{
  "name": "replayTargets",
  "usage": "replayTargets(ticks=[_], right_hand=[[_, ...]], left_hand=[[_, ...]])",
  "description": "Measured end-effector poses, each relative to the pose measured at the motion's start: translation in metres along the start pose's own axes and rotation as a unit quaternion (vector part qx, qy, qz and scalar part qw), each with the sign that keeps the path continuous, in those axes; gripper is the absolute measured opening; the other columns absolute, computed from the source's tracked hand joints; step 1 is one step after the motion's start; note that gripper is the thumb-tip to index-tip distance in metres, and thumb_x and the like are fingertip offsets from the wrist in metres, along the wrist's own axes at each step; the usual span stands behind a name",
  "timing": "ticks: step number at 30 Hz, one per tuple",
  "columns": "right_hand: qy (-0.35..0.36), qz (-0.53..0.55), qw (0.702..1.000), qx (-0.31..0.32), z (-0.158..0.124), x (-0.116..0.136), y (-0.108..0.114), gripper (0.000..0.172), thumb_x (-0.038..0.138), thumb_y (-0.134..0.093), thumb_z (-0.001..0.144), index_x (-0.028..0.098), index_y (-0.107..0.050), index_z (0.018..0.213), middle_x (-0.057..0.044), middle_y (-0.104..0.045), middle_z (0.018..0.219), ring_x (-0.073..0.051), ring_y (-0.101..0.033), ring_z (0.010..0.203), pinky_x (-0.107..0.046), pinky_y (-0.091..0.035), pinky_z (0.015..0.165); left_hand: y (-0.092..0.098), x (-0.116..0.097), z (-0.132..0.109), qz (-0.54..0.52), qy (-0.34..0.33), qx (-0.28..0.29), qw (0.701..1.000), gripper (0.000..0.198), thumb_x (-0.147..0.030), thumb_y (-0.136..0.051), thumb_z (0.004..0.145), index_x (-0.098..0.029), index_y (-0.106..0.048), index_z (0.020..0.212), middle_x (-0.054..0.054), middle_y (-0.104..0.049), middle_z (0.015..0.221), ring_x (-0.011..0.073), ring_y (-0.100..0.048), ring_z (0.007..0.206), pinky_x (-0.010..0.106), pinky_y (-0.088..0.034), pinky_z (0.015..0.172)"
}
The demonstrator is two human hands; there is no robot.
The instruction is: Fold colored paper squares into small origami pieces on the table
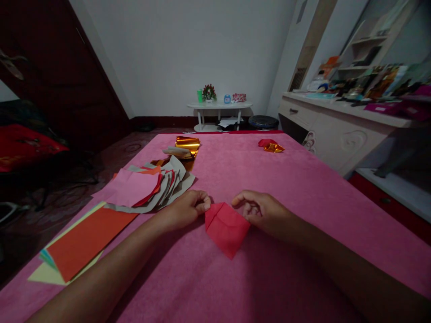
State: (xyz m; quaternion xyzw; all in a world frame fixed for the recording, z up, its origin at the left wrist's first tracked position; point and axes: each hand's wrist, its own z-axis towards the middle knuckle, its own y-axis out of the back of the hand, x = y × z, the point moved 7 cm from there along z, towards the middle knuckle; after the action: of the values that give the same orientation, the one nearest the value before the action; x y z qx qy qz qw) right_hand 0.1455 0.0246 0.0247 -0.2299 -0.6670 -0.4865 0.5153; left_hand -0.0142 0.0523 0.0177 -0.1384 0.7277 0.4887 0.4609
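Head view: on soft pink cloth [303,188], at nine o'clock, flat orange sheet [92,242]; at ten, wrinkled cut-paper pile [134,186]; at eleven, shiny gold roll [187,143]. With left hand [188,206], pinching at ten o'clock corner the thin, folded, pointed red paper [229,229], between both hands, at clock's centre. With right hand [264,208], half curled, touching edge at two; impossible to tell if gripping. At one, crumpled gold foil [274,147].

The red paper [228,229], folded and creased, narrows to a point toward the person. It sits between the left hand [192,208], which pinches its upper left corner, and the right hand [261,210], at its right corner.
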Motion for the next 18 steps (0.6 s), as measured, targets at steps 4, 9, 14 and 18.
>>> replayTargets(ticks=[4,9,14,18], right_hand=[[0.162,-0.13,0.978,0.013,-0.006,0.024,-0.003,0.038,0.001,-0.052,0.072,0.021,-0.062,0.103,-0.006,-0.056,0.111,-0.018,-0.053,0.102,-0.032,-0.043,0.089],[0.241,-0.172,0.955,0.026,-0.013,0.025,-0.007,0.048,0.0,-0.052,0.075,0.026,-0.061,0.115,-0.007,-0.05,0.119,-0.018,-0.051,0.107,-0.033,-0.042,0.091],[0.29,-0.206,0.933,0.046,-0.021,0.025,-0.012,0.033,0.004,-0.051,0.081,0.027,-0.068,0.097,-0.005,-0.055,0.106,-0.014,-0.054,0.093,-0.026,-0.043,0.079],[0.282,-0.239,0.928,0.044,-0.025,0.024,-0.011,0.027,0.005,-0.052,0.08,0.026,-0.068,0.09,-0.004,-0.057,0.1,-0.013,-0.053,0.088,-0.025,-0.041,0.075]], left_hand=[[0.005,-0.003,-0.001,0.043,-0.029,0.048,0.997,0.016,-0.02,-0.044,0.082,-0.016,-0.047,0.066,-0.003,-0.045,0.064,0.01,-0.038,0.06,0.021,-0.031,0.057],[0.005,-0.01,0.007,0.113,-0.065,0.112,0.985,0.013,-0.016,-0.045,0.08,-0.015,-0.053,0.071,-0.002,-0.049,0.066,0.0107,-0.042,0.062,0.021,-0.033,0.059],[-0.001,-0.023,0.031,0.192,-0.089,0.135,0.968,0.012,-0.012,-0.047,0.077,-0.015,-0.058,0.073,-0.001,-0.055,0.067,0.0115,-0.047,0.062,0.021,-0.035,0.06],[-0.005,-0.032,0.045,0.242,-0.095,0.114,0.959,0.014,-0.008,-0.05,0.074,-0.014,-0.063,0.074,0.001,-0.061,0.069,0.0123,-0.051,0.064,0.022,-0.034,0.059]])
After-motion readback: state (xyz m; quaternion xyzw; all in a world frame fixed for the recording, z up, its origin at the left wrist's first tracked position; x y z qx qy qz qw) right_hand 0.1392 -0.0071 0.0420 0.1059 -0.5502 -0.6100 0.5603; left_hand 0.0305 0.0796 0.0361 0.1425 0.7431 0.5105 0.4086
